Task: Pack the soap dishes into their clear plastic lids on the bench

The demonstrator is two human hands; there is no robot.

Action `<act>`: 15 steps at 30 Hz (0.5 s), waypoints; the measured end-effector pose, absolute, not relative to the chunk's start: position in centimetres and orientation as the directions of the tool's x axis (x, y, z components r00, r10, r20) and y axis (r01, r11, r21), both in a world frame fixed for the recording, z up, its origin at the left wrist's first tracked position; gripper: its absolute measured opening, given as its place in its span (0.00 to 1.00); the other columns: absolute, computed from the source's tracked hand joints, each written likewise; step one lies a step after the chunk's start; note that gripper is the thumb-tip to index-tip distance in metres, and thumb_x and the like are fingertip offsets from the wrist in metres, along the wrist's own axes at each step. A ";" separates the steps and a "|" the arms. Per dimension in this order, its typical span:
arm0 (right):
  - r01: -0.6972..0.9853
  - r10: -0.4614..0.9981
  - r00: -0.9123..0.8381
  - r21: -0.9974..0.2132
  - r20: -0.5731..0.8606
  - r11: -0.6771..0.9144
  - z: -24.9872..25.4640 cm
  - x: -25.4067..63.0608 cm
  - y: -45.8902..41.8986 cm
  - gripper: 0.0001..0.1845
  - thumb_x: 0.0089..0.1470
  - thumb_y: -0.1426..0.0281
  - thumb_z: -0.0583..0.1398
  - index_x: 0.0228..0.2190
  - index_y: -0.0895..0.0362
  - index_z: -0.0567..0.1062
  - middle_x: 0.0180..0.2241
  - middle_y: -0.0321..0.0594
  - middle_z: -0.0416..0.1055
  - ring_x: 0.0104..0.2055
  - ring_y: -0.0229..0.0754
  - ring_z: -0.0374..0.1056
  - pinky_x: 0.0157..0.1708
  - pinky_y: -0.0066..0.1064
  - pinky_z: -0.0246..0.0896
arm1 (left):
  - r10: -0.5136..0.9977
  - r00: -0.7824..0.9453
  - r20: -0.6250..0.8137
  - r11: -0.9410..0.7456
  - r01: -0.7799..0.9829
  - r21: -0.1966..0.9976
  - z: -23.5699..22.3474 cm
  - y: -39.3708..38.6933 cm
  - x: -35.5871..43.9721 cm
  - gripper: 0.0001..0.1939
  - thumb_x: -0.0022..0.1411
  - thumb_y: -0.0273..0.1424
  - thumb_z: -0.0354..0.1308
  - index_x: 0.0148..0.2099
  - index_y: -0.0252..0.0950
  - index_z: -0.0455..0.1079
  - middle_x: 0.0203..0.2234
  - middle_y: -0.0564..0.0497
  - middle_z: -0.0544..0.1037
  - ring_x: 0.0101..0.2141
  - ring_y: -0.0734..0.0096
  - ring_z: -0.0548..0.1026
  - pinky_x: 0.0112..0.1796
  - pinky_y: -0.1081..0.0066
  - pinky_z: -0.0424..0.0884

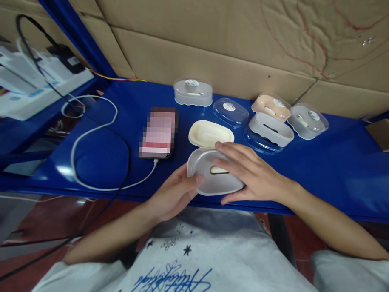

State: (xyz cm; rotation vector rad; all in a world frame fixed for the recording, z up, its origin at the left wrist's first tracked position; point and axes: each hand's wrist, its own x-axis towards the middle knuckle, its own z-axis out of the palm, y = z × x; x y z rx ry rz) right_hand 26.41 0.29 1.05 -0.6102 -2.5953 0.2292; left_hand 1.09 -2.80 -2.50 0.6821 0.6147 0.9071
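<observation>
Between both hands, near the front edge of the table, is a grey oval soap dish (209, 185) with a slot in its middle, through which a cream colour shows. My left hand (180, 190) grips its left end, thumb over the near rim. My right hand (254, 173) closes around the right end, fingers across the top and thumb low at the near side. Just beyond lies a cream oval tray (210, 134), partly behind my right fingers. Further right, a grey slotted dish (271, 128) rests on a clear lid (261, 145).
Along the back stand a grey lidded soap dish (193, 95), a loose clear lid (230, 112), a peach dish (270, 108) and another grey lidded dish (308, 122). A phone (159, 132) with a white cable lies left. A power strip (49, 94) is at far left.
</observation>
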 end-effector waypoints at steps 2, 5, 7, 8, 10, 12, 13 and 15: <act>0.365 0.502 -0.757 -0.367 0.418 0.855 1.6 26.7 1.5 0.49 0.66 0.42 0.58 0.76 0.50 0.48 0.75 0.52 0.55 0.76 0.58 0.52 0.71 0.55 0.56 | 0.848 0.467 -0.251 0.486 -0.495 0.721 -2.3 -2.7 1.2 0.27 0.59 0.42 0.76 0.57 0.40 0.78 0.49 0.46 0.86 0.55 0.52 0.81 0.53 0.60 0.78; 0.505 0.661 -0.632 -0.432 0.405 0.747 2.8 26.8 4.9 0.35 0.74 0.50 0.48 0.75 0.49 0.52 0.72 0.49 0.62 0.73 0.56 0.61 0.70 0.55 0.58 | 0.825 0.491 -0.279 0.529 -0.496 0.689 -2.3 -2.6 1.3 0.26 0.60 0.43 0.75 0.57 0.39 0.79 0.48 0.45 0.86 0.54 0.52 0.81 0.51 0.62 0.79; 0.694 0.772 -0.547 -0.339 0.325 0.635 3.4 26.4 8.0 0.36 0.73 0.53 0.52 0.74 0.53 0.55 0.71 0.53 0.64 0.71 0.61 0.62 0.70 0.60 0.56 | 0.822 0.504 -0.265 0.528 -0.503 0.684 -2.4 -2.6 1.2 0.25 0.61 0.43 0.74 0.57 0.40 0.79 0.47 0.46 0.86 0.53 0.54 0.82 0.50 0.65 0.79; 0.785 0.824 -0.504 -0.260 0.258 0.562 3.6 26.1 9.7 0.40 0.70 0.53 0.56 0.74 0.56 0.55 0.72 0.56 0.60 0.73 0.66 0.58 0.70 0.64 0.52 | 0.824 0.506 -0.257 0.524 -0.506 0.685 -2.5 -2.6 1.1 0.25 0.61 0.43 0.74 0.58 0.40 0.79 0.47 0.46 0.86 0.53 0.54 0.82 0.49 0.66 0.78; 0.919 0.929 -0.357 -0.142 0.094 0.367 3.8 25.5 12.9 0.47 0.64 0.52 0.62 0.73 0.60 0.55 0.75 0.62 0.51 0.75 0.75 0.51 0.70 0.71 0.47 | 0.822 0.514 -0.245 0.522 -0.508 0.685 -2.8 -2.6 0.8 0.24 0.63 0.42 0.73 0.58 0.40 0.79 0.47 0.46 0.86 0.54 0.54 0.81 0.50 0.66 0.78; 0.969 0.974 -0.223 -0.116 -0.032 0.218 3.8 25.0 15.7 0.51 0.61 0.49 0.65 0.73 0.60 0.55 0.75 0.63 0.50 0.75 0.77 0.50 0.69 0.71 0.49 | 0.815 0.529 -0.238 0.528 -0.508 0.681 -3.0 -2.7 0.6 0.25 0.64 0.42 0.72 0.60 0.40 0.78 0.47 0.46 0.86 0.54 0.53 0.81 0.52 0.64 0.77; 0.975 0.978 -0.193 -0.132 -0.085 0.180 3.7 24.9 16.9 0.53 0.59 0.48 0.67 0.73 0.60 0.55 0.75 0.62 0.52 0.74 0.76 0.52 0.69 0.69 0.51 | 0.811 0.535 -0.235 0.532 -0.509 0.677 -3.1 -2.7 0.5 0.26 0.65 0.42 0.71 0.61 0.40 0.77 0.47 0.45 0.86 0.55 0.53 0.81 0.53 0.63 0.77; 0.968 0.965 -0.201 -0.186 -0.166 0.169 3.6 24.9 18.5 0.57 0.55 0.47 0.69 0.73 0.59 0.55 0.72 0.60 0.60 0.71 0.71 0.60 0.69 0.62 0.57 | 0.808 0.542 -0.233 0.538 -0.516 0.666 -3.2 -2.7 0.4 0.27 0.66 0.40 0.71 0.64 0.40 0.75 0.48 0.45 0.86 0.55 0.53 0.80 0.53 0.64 0.77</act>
